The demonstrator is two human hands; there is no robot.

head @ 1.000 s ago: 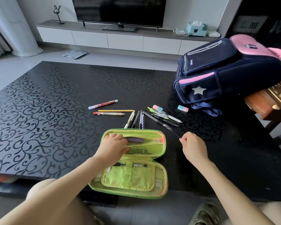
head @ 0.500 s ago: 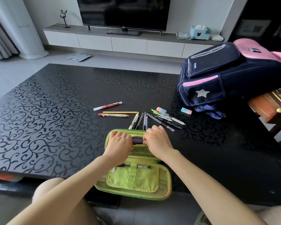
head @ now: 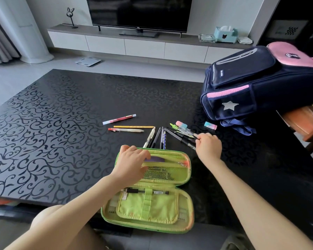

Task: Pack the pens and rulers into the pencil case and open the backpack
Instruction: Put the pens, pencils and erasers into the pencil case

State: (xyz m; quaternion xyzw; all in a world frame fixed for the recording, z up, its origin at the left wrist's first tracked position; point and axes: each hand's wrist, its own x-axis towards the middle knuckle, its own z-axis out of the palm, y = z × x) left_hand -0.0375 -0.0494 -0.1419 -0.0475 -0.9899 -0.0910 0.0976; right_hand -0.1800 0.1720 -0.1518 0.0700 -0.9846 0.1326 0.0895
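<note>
Pinching a pen (head: 188,135), right hand (head: 208,145).

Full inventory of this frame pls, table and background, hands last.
table: 1, black scroll pattern, foreground
pencil case: 1, green, open at the near edge
black pen: 1, black, in the case's near half
red pen: 1, red, clear cap, beyond the case
yellow pencil: 1, yellow, nearer than the red pen
pale pen: 1, off-white, red tip, beside the pencil
fanned pens: about four, dark and white, at case's far rim
pen cluster: several, mostly dark, right of the fan
erasers: 2, pink-and-teal, one on the cluster, one by the backpack
backpack: 1, navy and pink, closed, far right
TV: 1, black, on the cabinet behind
left hand: rests on the case's far half
right hand: pinches a pen in the cluster
</note>
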